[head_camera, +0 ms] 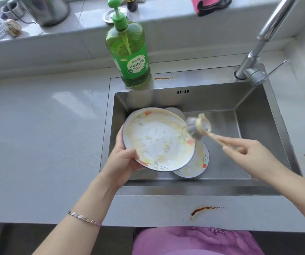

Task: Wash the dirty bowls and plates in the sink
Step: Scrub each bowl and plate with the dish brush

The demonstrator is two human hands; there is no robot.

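Note:
My left hand (pixel 123 159) grips the near-left rim of a white flowered plate (pixel 159 138), thumb on its face, and holds it tilted over the steel sink (pixel 258 126). Foam and yellowish smears cover the plate's middle. My right hand (pixel 249 151) pinches the wooden handle of a dish brush (pixel 198 127); its grey head sits at the plate's right rim, blurred. A second flowered plate (pixel 200 162) lies under the first on the sink floor, mostly covered. Another dish edge (pixel 175 112) peeks out behind.
A green dish soap bottle (pixel 129 56) with a pump stands on the sink's back-left rim. The chrome faucet (pixel 260 46) rises at the back right. A kettle (pixel 45 10) and a pink cloth (pixel 208 4) sit on the ledge. Brown stains (pixel 202 209) mark the front counter.

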